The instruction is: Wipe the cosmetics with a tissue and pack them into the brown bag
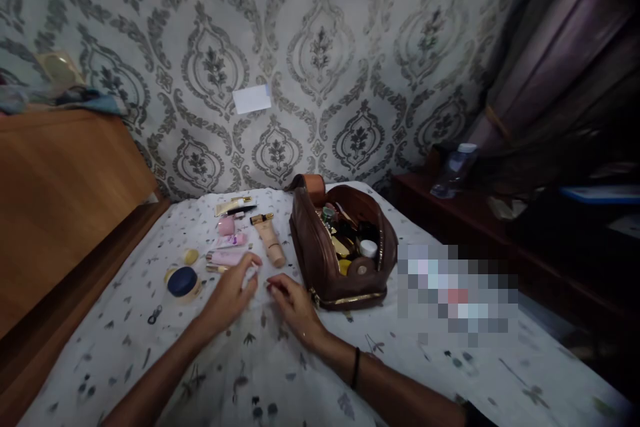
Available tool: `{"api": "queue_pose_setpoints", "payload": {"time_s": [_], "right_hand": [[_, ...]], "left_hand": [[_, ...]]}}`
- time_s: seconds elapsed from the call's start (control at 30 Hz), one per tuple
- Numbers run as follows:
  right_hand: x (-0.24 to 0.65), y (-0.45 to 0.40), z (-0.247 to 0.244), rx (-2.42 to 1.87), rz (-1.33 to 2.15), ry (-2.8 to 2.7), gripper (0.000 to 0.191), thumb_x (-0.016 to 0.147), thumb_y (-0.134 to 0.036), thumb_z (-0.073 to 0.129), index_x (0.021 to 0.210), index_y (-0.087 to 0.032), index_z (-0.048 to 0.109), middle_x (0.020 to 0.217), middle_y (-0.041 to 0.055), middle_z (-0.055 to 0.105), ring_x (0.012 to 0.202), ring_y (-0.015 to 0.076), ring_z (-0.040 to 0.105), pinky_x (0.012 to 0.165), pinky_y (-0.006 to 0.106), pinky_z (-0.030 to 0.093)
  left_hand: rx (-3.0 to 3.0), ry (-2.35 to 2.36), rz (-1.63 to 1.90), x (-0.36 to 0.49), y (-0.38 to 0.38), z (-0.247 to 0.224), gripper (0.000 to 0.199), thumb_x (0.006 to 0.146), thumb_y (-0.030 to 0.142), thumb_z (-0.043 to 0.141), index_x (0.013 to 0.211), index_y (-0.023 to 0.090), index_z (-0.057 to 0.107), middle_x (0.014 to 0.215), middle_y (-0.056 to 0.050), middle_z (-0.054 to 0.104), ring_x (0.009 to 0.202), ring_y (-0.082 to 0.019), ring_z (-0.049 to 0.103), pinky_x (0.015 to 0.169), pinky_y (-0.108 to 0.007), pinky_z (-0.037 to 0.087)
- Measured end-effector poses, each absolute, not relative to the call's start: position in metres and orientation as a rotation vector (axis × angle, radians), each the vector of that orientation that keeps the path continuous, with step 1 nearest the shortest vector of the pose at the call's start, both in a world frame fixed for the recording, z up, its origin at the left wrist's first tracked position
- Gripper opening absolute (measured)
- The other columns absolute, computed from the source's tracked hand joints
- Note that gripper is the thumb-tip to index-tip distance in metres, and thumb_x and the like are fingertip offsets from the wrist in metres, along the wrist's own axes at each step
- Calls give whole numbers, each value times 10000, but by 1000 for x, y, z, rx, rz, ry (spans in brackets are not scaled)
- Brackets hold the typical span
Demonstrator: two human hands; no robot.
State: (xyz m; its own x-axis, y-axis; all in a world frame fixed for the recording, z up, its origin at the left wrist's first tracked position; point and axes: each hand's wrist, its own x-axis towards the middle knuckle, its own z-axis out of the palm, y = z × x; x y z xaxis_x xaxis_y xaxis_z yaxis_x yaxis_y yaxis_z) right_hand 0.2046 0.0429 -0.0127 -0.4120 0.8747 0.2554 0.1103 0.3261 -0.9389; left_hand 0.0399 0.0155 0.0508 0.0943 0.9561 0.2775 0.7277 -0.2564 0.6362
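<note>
My left hand (230, 293) is curled around a small whitish item (251, 272), too blurred to name. Just to its right, my right hand (296, 310) has its fingertips pinched together; whatever they hold is too small to make out. Beyond the hands lie a beige squeeze tube (270, 240), a pale pink tube (230, 257) and a white-and-purple tube (233, 240). Left of my left hand stands a jar with a dark blue lid (183, 281). A brown cosmetic bag (313, 253) sits unzipped beside my right hand, with a white-lidded jar (369, 248) among its contents.
Printed white sheet (250, 373) covers the bed. A pink item (226, 225), a yellow round item (191, 255) and a black loop (155, 314) lie on it. Wooden furniture (65, 193) borders the left; a plastic bottle (453, 172) stands on a ledge at right. One patch is pixelated.
</note>
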Motion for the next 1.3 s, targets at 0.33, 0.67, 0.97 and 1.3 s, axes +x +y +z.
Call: {"api": "queue_pose_setpoints", "payload": {"time_s": [0.33, 0.67, 0.97, 1.3], "right_hand": [[220, 40, -16, -910, 1299, -1683, 273, 940, -312, 444, 1018, -150, 650, 869, 76, 724, 827, 194, 661, 752, 304, 482], [220, 40, -24, -908, 1259, -1691, 226, 898, -223, 458, 982, -189, 666, 817, 46, 741, 779, 177, 664, 736, 268, 477], [221, 41, -20, -962, 1292, -1720, 244, 868, -190, 489, 992, -193, 699, 784, 20, 743, 719, 160, 638, 690, 249, 452], [224, 40, -10, -808, 1321, -1603, 316, 943, -365, 453, 1166, -184, 587, 842, 33, 672, 772, 176, 616, 732, 291, 471]], "left_hand": [[2316, 2207, 353, 27, 210, 64, 296, 976, 277, 377, 1053, 171, 642, 1020, -129, 686, 997, -281, 634, 835, -349, 449], [2462, 1996, 260, 15, 247, 16, 299, 946, 401, 451, 1047, 178, 623, 1063, -125, 619, 1047, -300, 583, 907, -416, 444], [2245, 1956, 723, 7, 241, 35, 248, 902, 434, 387, 891, 217, 505, 894, -86, 649, 881, -262, 630, 796, -383, 484], [1703, 1611, 1024, 51, 113, 62, 434, 868, 643, 481, 841, 212, 515, 674, 20, 598, 583, -160, 577, 541, -261, 462]]}}
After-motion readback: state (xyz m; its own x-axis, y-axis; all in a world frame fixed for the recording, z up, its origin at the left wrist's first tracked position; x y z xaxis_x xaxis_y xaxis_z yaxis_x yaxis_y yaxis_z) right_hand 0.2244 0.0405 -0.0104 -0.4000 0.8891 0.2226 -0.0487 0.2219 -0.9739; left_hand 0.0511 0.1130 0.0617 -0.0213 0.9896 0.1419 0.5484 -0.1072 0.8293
